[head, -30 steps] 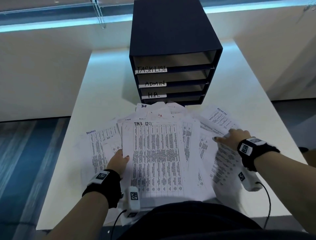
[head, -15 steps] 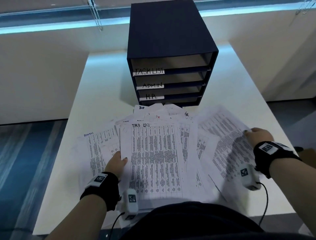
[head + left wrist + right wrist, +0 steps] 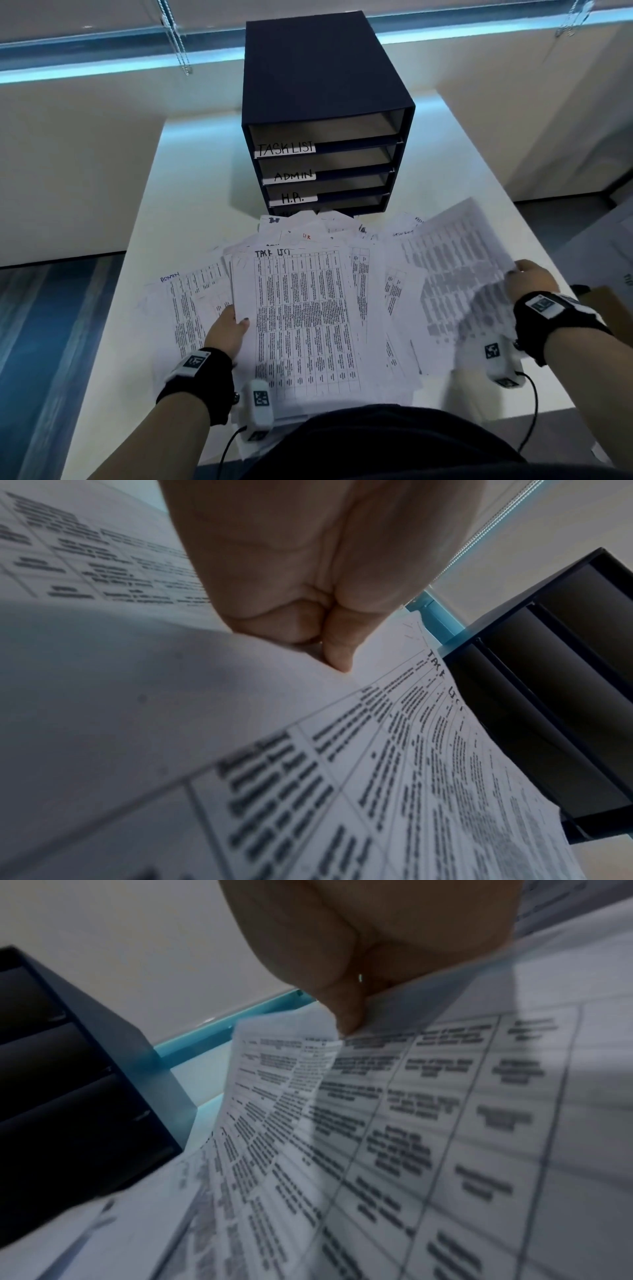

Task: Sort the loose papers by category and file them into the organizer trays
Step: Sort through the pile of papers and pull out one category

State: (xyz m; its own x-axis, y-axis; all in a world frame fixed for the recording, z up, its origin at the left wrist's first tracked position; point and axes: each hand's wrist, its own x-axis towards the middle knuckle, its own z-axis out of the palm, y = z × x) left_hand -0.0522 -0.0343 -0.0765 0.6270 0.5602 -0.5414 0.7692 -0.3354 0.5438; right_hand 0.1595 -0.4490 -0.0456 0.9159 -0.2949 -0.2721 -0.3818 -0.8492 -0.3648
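Observation:
Loose printed papers point(image 3: 383, 274) lie fanned over the near half of the white table point(image 3: 191, 219). On top in the middle is a sheet marked TASK LIST point(image 3: 301, 318). My left hand point(image 3: 227, 330) pinches that sheet's left edge, thumb on top point(image 3: 337, 653). My right hand point(image 3: 529, 279) pinches the right edge of another printed sheet point(image 3: 459, 274), lifted off the pile and blurred point(image 3: 394, 1110). Behind the papers stands the dark organizer point(image 3: 325, 113) with trays labelled TASK LIST, ADMIN and H.R.
A sheet marked ADMIN point(image 3: 188, 301) lies at the left of the pile. The lowest tray's label is hidden behind the papers. A brown box point(image 3: 603, 308) shows beyond the table's right edge. White walls flank the table.
My right hand has taken a sheet from the right of the pile and drawn it up and to the right. My left hand has stayed on the TASK LIST sheet's edge.

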